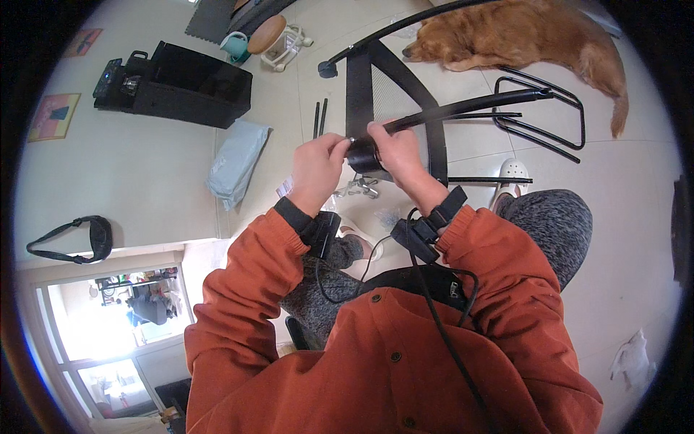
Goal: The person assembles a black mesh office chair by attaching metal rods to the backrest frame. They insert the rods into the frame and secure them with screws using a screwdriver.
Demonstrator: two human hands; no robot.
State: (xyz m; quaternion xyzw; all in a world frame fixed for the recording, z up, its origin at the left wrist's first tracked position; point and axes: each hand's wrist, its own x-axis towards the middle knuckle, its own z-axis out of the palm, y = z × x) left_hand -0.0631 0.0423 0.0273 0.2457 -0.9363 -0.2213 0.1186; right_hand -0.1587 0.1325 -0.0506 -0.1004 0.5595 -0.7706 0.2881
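My right hand (pixel 402 153) is wrapped round a black metal chair tube (pixel 473 105) near its end, thumb on top. The tube slants up to the far right, and a thick black piece (pixel 363 156) shows just below it, between my hands. My left hand (pixel 318 171) is closed in a pinch at the tube's near end, where a small shiny metal piece (pixel 351 140), perhaps a bolt, shows by the fingertips. Beyond lies a black chair back frame (pixel 359 90) with grey mesh (pixel 394 98). Several metal fittings (pixel 358 188) lie on the floor below my hands.
A tan dog (pixel 520 36) lies at the far right, near a bent black tube frame (pixel 580 123). Two black rods (pixel 320 118) lie left of the chair back. A pale blue plastic package (pixel 237 163) and a black cabinet (pixel 191 85) stand farther left. A small stool (pixel 267 35) is behind.
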